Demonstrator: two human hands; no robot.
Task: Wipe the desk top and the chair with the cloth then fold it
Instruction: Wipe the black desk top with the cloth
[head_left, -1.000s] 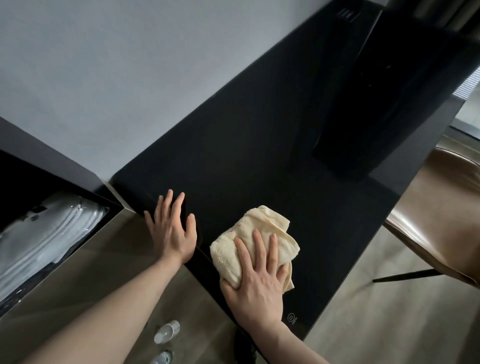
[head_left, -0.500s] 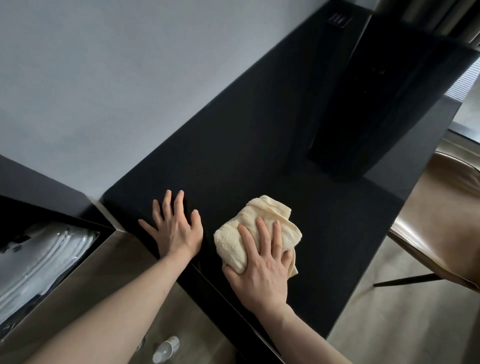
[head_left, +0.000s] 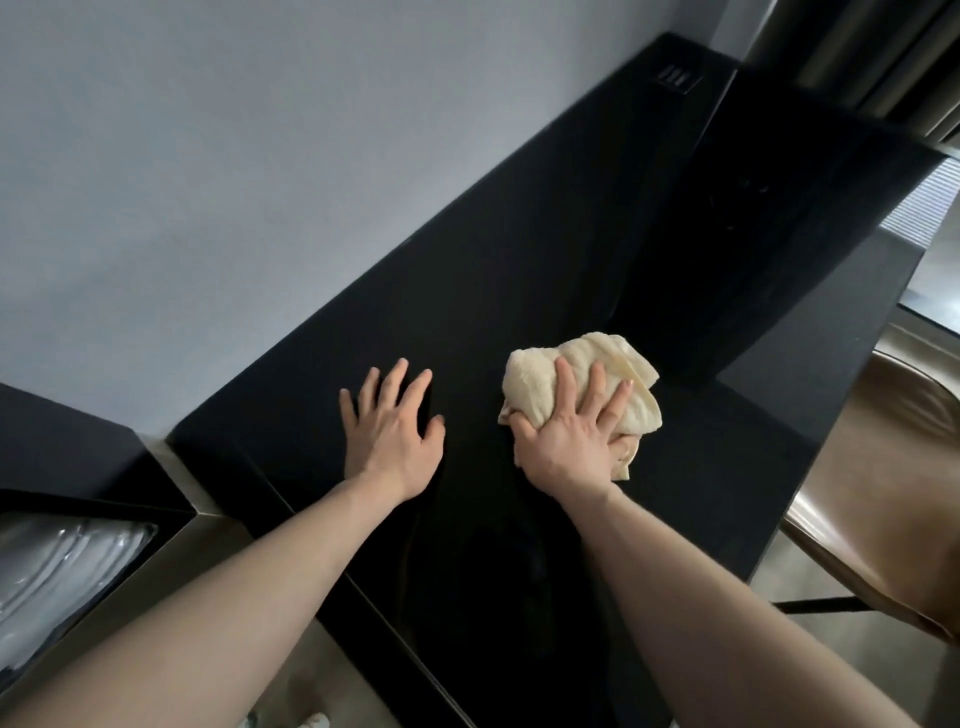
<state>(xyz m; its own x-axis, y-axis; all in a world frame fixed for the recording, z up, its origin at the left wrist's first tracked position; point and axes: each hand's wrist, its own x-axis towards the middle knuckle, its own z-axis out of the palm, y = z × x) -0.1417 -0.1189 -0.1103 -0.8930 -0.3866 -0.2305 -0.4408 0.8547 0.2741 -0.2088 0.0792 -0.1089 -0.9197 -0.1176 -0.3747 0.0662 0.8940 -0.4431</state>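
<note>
Fingers (head_left: 597, 387) of right hand (head_left: 569, 441) spread straight, pressed flat on top of cloth (head_left: 587, 364); thumb tucked at cloth's near-left edge, whether curled under a fold cannot tell. Fingers of left hand (head_left: 392, 441) also splayed and straight, palm down on bare desk top (head_left: 493, 291), holding nothing, likely bracing. Cloth bunched into a loose cream wad, resting mid-width on desk top, nearer the near-left corner than the far end, just beside left hand but not touching it. Judged handling: soft, light, terry-like, no stiffness; deforms under palm, folds free to unroll or trail (one flap already hanging out at wrist side). Glossy black surface probably offers little friction, so wad should slide easily under downward pressure; flat-palm contact adequate for wiping. For later fold, better taken by pinching two corners or one edge and shaking out, not by gripping the wad. Brown chair (head_left: 883, 493) at desk's right edge, untouched by cloth. Pale folded items (head_left: 57, 577) in open compartment off left end.
</note>
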